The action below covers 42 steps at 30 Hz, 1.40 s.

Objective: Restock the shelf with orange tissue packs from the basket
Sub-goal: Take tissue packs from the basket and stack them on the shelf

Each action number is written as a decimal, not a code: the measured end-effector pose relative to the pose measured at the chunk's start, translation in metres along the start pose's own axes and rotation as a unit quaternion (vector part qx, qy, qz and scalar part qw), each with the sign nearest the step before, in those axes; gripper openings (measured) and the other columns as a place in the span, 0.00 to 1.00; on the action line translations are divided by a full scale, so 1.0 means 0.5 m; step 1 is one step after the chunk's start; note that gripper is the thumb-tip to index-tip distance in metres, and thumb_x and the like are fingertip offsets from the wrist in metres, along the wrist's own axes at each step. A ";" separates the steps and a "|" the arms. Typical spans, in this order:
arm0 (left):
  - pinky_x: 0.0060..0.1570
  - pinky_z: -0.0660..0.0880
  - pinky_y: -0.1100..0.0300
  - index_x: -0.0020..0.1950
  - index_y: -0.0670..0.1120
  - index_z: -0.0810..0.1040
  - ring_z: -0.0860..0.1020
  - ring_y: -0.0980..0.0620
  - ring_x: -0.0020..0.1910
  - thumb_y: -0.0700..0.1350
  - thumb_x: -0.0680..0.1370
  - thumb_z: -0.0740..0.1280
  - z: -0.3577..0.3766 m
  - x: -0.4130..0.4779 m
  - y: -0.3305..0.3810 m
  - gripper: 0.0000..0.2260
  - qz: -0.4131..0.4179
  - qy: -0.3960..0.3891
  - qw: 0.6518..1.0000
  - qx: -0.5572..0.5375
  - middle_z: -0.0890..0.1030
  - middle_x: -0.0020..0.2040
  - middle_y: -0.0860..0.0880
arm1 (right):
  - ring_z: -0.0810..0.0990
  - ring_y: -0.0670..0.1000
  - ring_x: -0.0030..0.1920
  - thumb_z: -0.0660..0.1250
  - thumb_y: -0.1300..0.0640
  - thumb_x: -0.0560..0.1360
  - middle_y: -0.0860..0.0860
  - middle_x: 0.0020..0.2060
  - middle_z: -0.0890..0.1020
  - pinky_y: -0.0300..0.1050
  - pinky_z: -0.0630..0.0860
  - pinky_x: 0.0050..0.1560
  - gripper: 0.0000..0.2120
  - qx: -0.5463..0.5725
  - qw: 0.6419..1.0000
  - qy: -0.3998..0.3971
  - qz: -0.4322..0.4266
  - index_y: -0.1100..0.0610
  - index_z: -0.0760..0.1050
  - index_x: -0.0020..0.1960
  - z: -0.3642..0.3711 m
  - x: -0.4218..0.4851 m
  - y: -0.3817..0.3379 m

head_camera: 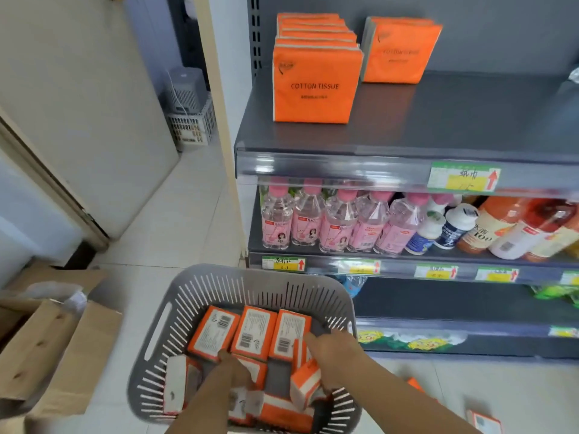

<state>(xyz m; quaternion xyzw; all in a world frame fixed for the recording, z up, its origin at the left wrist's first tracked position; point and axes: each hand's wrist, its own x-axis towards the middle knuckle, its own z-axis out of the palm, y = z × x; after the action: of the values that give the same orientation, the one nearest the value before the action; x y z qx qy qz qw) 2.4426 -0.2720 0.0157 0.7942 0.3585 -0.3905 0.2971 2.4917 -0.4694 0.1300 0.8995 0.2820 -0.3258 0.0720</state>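
Observation:
A grey slotted basket (194, 296) sits on the floor below me, holding several orange tissue packs (253, 332). Both my hands reach down into it. My left hand (233, 368) rests among the packs near the basket's middle; whether it grips one is unclear. My right hand (329, 349) is at the right side, its fingers around a tilted orange pack (305, 383). On the top grey shelf (438, 120) a row of upright orange packs (315, 86) stands at the left, with another short row (399, 53) behind to the right.
Below the top shelf stand pink-capped bottles (316, 219) and juice bottles (507, 230). Cardboard boxes (56, 349) lie on the floor at left. Two orange packs (482, 421) lie on the floor at right. A white crate (191, 126) stands in the far corner.

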 end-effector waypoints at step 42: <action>0.37 0.80 0.56 0.41 0.45 0.87 0.84 0.46 0.37 0.55 0.47 0.82 -0.453 -0.677 0.270 0.27 0.486 -0.206 0.776 -0.346 0.86 0.41 0.43 | 0.82 0.51 0.53 0.81 0.52 0.59 0.52 0.53 0.84 0.46 0.79 0.49 0.28 0.571 0.794 0.002 -0.210 0.53 0.78 0.57 -0.482 -0.368 0.160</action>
<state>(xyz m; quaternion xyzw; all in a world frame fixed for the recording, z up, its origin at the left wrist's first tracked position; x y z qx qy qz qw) 2.4947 -0.2921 0.4412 0.6069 -0.0341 -0.1983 0.7689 2.5518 -0.5449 0.4286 0.6965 0.2266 -0.4331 -0.5252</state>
